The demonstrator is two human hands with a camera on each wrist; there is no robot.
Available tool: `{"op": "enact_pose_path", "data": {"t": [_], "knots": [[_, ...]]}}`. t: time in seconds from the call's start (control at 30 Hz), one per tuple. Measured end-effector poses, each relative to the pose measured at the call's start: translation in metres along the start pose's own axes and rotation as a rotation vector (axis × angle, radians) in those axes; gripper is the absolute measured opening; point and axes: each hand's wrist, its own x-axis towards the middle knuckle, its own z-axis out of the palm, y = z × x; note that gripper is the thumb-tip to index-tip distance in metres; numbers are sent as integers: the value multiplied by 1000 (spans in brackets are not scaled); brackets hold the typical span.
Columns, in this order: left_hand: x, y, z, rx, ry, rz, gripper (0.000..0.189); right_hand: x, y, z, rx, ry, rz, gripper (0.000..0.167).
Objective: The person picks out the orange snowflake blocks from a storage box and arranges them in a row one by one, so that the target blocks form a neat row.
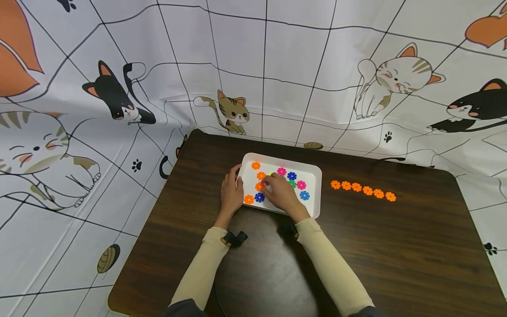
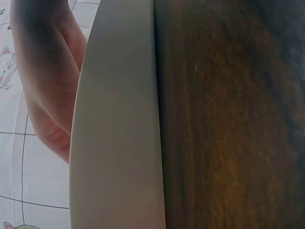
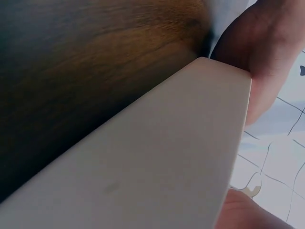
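A shallow white tray [image 1: 313, 207] lies on the table, holding several flower-shaped notched discs in orange, pink, blue, green and yellow. My left hand [image 1: 231, 191] grips the tray's left edge, thumb at the rim and fingers along the outside. Over the middle of the tray, my right hand [image 1: 283, 193] reaches down with curled fingers, thumb and fingertips pinching at an orange disc [image 1: 259, 186]. Part of the tray's contents is hidden under this hand. The left wrist view shows the tray's outer wall [image 2: 116, 119] large, with the right hand [image 2: 47, 76] beyond it.
To the right of the tray, several orange discs [image 1: 357, 187] form a slanted row on the dark wooden table [image 1: 416, 246]. A white cloth [image 1: 293, 66] printed with cats and lines hangs behind the table. A thin black cable [image 1: 218, 299] runs near the left forearm.
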Motion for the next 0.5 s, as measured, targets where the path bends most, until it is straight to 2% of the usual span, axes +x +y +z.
{"op": "enact_pose_path", "data": {"t": [0.27,0.5], "knots": [[0,-1,-1,-14,-14,-9,44,8,-3,10,-60,-11,40,29],[0,0,0,-10,2,2,44,13,-6,14,-115,-7,57,33]]}}
